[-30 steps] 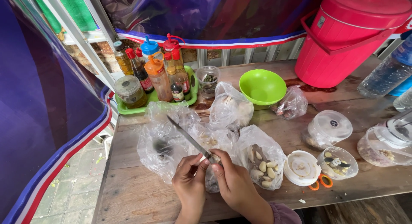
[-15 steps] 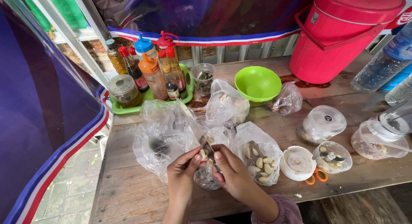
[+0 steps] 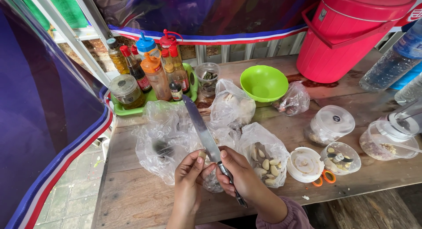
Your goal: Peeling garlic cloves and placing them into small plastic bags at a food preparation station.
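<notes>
A long steel knife (image 3: 203, 130) was held in the right hand (image 3: 241, 176), fingers wrapped round its slim handle, the blade pointing up and away over the wooden table (image 3: 132, 198). A small pale piece, apparently a garlic clove (image 3: 202, 154), was pinched between thumb and fingertips of the left hand (image 3: 189, 174), pressed against the blade near its heel. The clove was judged light, firm and easily dropped, best gripped at its ends; the knife rigid and sharp, safely taken only by the handle. An open plastic bag of cloves (image 3: 266, 161) lay just beside the hands, a green bowl (image 3: 263, 82) farther back.
</notes>
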